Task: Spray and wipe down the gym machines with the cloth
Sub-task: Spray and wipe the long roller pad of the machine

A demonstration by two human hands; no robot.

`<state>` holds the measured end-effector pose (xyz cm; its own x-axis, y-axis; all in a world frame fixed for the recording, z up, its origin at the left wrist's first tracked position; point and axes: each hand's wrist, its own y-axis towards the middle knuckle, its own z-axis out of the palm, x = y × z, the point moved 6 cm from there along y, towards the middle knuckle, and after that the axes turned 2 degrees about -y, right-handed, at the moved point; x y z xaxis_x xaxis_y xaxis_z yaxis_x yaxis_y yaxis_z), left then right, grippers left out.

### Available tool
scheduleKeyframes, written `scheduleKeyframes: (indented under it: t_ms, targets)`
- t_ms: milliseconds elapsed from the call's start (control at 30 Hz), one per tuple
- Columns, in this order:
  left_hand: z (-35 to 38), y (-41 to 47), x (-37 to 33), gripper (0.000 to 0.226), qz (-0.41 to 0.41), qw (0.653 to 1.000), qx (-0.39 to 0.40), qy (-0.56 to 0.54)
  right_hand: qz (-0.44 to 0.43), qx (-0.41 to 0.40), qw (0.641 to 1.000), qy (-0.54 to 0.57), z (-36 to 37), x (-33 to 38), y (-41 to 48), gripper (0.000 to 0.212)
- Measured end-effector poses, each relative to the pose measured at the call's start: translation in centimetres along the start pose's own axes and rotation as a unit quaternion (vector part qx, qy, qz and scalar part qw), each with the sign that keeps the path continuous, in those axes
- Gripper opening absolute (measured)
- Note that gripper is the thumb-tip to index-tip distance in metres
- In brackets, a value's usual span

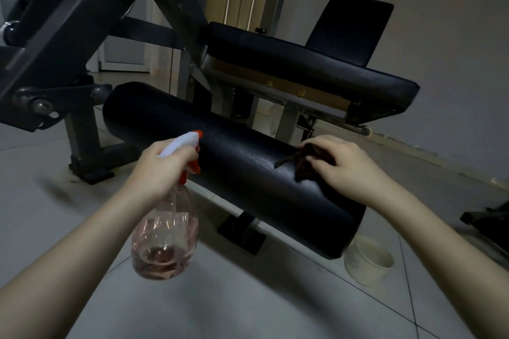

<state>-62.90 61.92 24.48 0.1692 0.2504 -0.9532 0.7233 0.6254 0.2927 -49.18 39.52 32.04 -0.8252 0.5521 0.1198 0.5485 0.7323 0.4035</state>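
A long black padded roller (234, 162) of a gym machine lies across the middle of the view. My left hand (161, 168) grips a clear spray bottle (165, 234) with a white and orange trigger head, its nozzle close to the roller's top. Small droplets dot the pad near the nozzle. My right hand (341, 165) holds a dark brown cloth (301, 162) bunched against the roller's right part. Pinkish liquid fills the bottle's lower part.
Behind the roller is the machine's black seat pad (303, 66) and backrest (349, 27). A grey steel frame (68, 44) rises at the left. A white cup (367, 261) stands on the tiled floor under the roller's right end. Dark equipment sits at the far right (487, 217).
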Motion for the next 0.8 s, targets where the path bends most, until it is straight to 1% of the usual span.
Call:
scheduleKeyframes:
  t_ms: [100, 233, 333, 433, 500, 600, 633, 733, 800]
  targets:
    - [-0.2, 0.0, 0.2, 0.025, -0.003, 1.000, 0.000, 0.003, 0.000, -0.006, 1.000, 0.000, -0.3, 0.3, -0.7, 0.029]
    - [-0.2, 0.1, 0.7, 0.027, -0.011, 1.000, 0.007, 0.004, -0.012, 0.007, 0.998, -0.064, -1.7, 0.3, -4.2, 0.032]
    - [-0.1, -0.2, 0.5, 0.026, -0.013, 1.000, 0.011, 0.001, -0.009, -0.013, 0.993, -0.113, -1.8, 0.3, -6.5, 0.036]
    - [-0.1, -0.3, 0.5, 0.028, -0.003, 1.000, 0.022, -0.005, -0.006, -0.038, 0.987, -0.155, -0.8, 0.6, -6.8, 0.038]
    - [0.0, -0.3, 1.0, 0.028, -0.011, 0.999, 0.032, -0.010, -0.009, -0.057, 0.985, -0.160, -0.1, 1.5, -6.1, 0.037]
    - [-0.1, -0.4, 1.4, 0.042, -0.023, 0.999, 0.032, 0.010, -0.023, -0.075, 0.985, -0.152, 1.0, 3.4, -4.0, 0.037]
    - [-0.1, -0.6, 1.4, 0.043, -0.021, 0.999, 0.034, 0.012, -0.025, -0.075, 0.986, -0.147, 1.5, 4.1, -3.1, 0.039]
    - [0.0, -1.0, 0.7, 0.028, -0.014, 0.999, 0.042, 0.000, -0.020, -0.088, 0.987, -0.136, 2.7, 5.9, -1.0, 0.040]
    - [0.0, -1.1, 0.5, 0.027, -0.019, 0.999, 0.042, -0.003, -0.010, -0.097, 0.986, -0.134, 2.9, 6.3, -0.6, 0.038]
